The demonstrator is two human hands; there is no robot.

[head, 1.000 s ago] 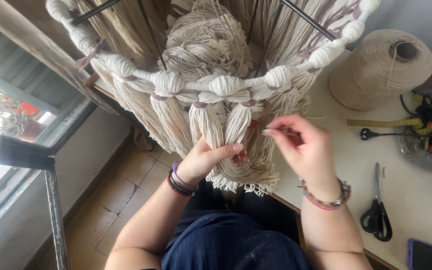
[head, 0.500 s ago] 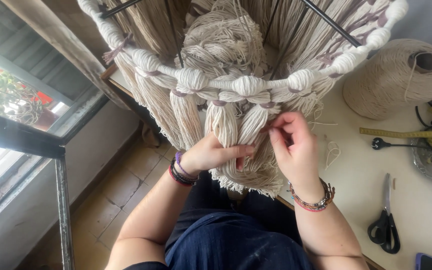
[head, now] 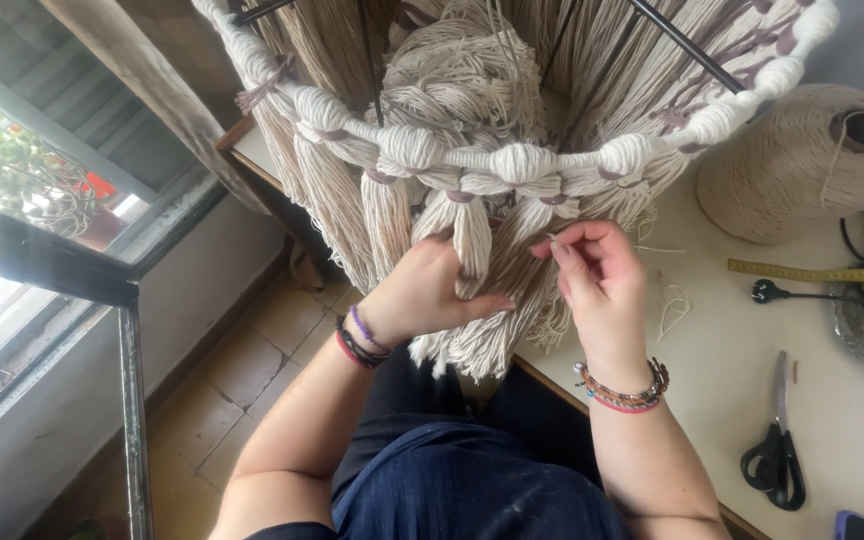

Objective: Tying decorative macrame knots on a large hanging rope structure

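**Hands at the fringe, front tassels**

Tassels (head: 472,240) of cream cord hang in a row from a thick wrapped hoop (head: 522,160) that curves across the top of the view, from 10 o'clock round to 2 o'clock. The left hand (head: 422,295) sits at the centre, fingers curled around one front tassel, thumb stretched towards 3 o'clock along the loose ends. The right hand (head: 597,275), just to its 3 o'clock side, has thumb and forefinger pinched together on what looks like a thin strand or a small tool; it is too fine to tell which. The other fingers are folded in.

Judging by how things lie, much of the piece is made: every visible section of hoop is already wrapped and carries a bound tassel, with mauve ties at the necks. The front tassels appear to be getting finishing work, and their lower ends hang uneven and frayed. How the hidden far side stands cannot be told.

On the table (head: 732,400) to the right lie a cord cone (head: 802,160) at 2 o'clock, a tape measure (head: 802,272) at 3 o'clock and scissors (head: 777,450) at 4 o'clock, well apart from both hands.
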